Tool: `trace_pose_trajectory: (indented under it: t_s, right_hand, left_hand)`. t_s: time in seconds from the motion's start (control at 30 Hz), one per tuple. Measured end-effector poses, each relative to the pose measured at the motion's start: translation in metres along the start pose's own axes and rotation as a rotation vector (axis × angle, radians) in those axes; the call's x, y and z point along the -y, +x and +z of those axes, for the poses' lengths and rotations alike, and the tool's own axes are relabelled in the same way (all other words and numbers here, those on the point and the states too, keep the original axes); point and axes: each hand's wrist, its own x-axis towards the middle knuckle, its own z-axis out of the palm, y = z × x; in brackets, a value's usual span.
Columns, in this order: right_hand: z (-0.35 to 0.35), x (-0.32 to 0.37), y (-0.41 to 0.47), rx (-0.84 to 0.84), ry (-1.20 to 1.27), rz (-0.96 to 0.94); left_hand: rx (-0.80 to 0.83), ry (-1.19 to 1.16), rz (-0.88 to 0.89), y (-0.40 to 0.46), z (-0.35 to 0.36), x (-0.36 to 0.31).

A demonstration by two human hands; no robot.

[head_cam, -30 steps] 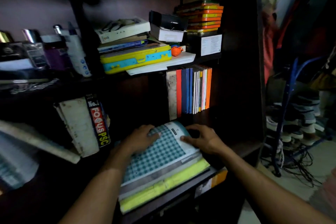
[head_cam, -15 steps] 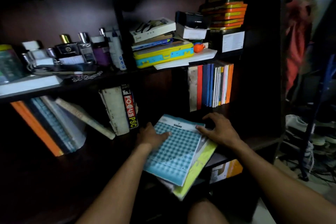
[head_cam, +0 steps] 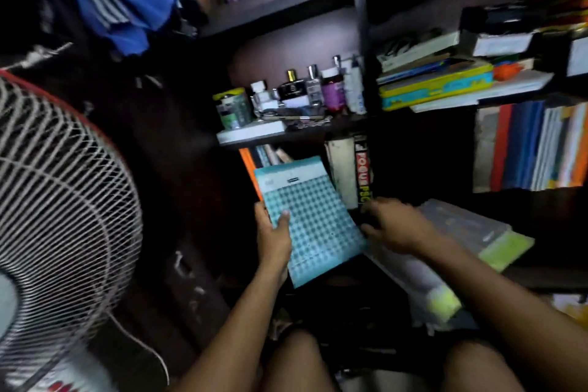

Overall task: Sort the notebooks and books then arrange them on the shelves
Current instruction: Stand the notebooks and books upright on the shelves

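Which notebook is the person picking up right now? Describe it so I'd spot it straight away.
Start at the dark wooden shelf unit, then drop below the row of small bottles to its lower left compartment. In front of it, the left hand grips a light blue checked notebook. No other book nearby has that all-over check pattern; the leaning books behind show plain edges.

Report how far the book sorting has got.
Done: a row of books stands upright on the right shelf. In hand: the left hand grips the blue checked notebook; the right hand is blurred beside it. Left: the loose stack lying flat.
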Motion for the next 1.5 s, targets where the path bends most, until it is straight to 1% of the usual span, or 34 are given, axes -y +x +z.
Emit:
trace_pose_trajectory:
  t_s: [0.1, 0.17, 0.2, 0.37, 0.43, 0.5, 0.6, 0.67, 0.77, 0.83, 0.9, 1.0, 1.07, 1.1, 1.2, 1.27, 1.33, 1.5]
  right_hand:
    - [0.027, 0.054, 0.028, 0.095, 0.158, -0.131]
    - [0.045, 0.079, 0.044, 0.151, 0.212, -0.166]
    - [0.053, 0.088, 0.052, 0.168, 0.240, -0.178]
    - [0.092, 0.106, 0.078, 0.231, 0.354, -0.137]
    - [0.101, 0.106, 0.087, 0.240, 0.398, -0.103]
    - [0.109, 0.104, 0.096, 0.226, 0.449, -0.042]
    - [0.117, 0.104, 0.112, 0.142, 0.527, 0.035]
    - [0.124, 0.105, 0.128, 0.094, 0.590, 0.020]
    - [0.141, 0.103, 0.153, 0.076, 0.647, 0.000]
    - [0.142, 0.104, 0.157, 0.009, 0.704, -0.010]
    - [0.149, 0.100, 0.159, -0.033, 0.719, -0.035]
    - [0.161, 0.096, 0.164, -0.061, 0.678, -0.069]
    - [0.168, 0.097, 0.163, -0.105, 0.660, -0.023]
    - [0.168, 0.095, 0.163, -0.126, 0.695, 0.019]
    - [0.163, 0.090, 0.163, -0.174, 0.902, 0.166]
    - [0.158, 0.087, 0.163, -0.177, 0.998, 0.215]
    - [0.157, 0.085, 0.164, -0.179, 1.038, 0.228]
    - [0.153, 0.085, 0.166, -0.188, 1.087, 0.226]
  left_hand:
    - [-0.202, -0.029, 0.099, -0.019, -0.027, -0.001]
    - [-0.296, 0.003, 0.135, -0.024, -0.033, 0.000]
    - [-0.315, 0.011, 0.135, -0.022, -0.036, 0.003]
    - [-0.186, 0.185, 0.059, -0.005, -0.044, 0.034]
    - [-0.193, 0.206, 0.031, 0.005, -0.049, 0.043]
    - [-0.235, 0.210, 0.028, 0.015, -0.054, 0.050]
    - [-0.279, 0.253, 0.041, 0.024, -0.058, 0.063]
    - [-0.299, 0.264, 0.048, 0.028, -0.057, 0.072]
    - [-0.308, 0.289, 0.032, 0.035, -0.054, 0.082]
    - [-0.309, 0.321, 0.027, 0.038, -0.055, 0.087]
    - [-0.306, 0.339, 0.040, 0.039, -0.055, 0.087]
    - [-0.333, 0.364, 0.040, 0.036, -0.052, 0.084]
    - [-0.339, 0.371, 0.073, 0.032, -0.048, 0.080]
    - [-0.335, 0.372, 0.099, 0.029, -0.047, 0.079]
    - [-0.296, 0.373, 0.136, 0.022, -0.044, 0.077]
    - [-0.278, 0.358, 0.138, 0.018, -0.042, 0.075]
    - [-0.246, 0.328, 0.123, 0.016, -0.042, 0.074]
    - [-0.053, 0.301, 0.027, 0.023, -0.044, 0.065]
